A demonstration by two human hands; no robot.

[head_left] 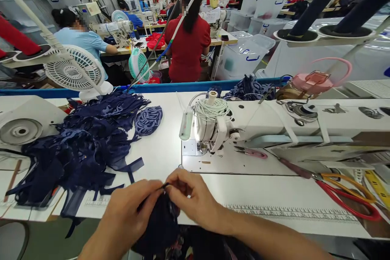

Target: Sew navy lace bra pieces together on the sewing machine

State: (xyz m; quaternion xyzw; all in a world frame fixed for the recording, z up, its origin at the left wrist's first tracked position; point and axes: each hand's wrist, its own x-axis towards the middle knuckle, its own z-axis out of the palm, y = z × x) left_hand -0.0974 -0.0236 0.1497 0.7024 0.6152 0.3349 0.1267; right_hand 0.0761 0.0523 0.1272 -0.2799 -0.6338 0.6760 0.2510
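At the front edge of the smooth white bench [164, 150], a soft, dark navy fabric piece [157, 227] is held up by its narrow top edge, and its body hangs below the bench top. The cloth is pinched between thumb and fingers of the left hand [131, 207]; just beside this, it is pinched by the right hand [195, 199], with both sets of fingertips close together. To the left, a loose, crumpled navy heap [88, 142] is spread, flat strips and sheer tails trailing over the front edge; next to it, a rounded patterned piece [148, 120] is covered in looping lines. Beside the hard, glossy sewing machine [258, 118], scissors [317, 176] are laid. Open room is given between heap and machine, bounded at the back by a blue rail [183, 86].
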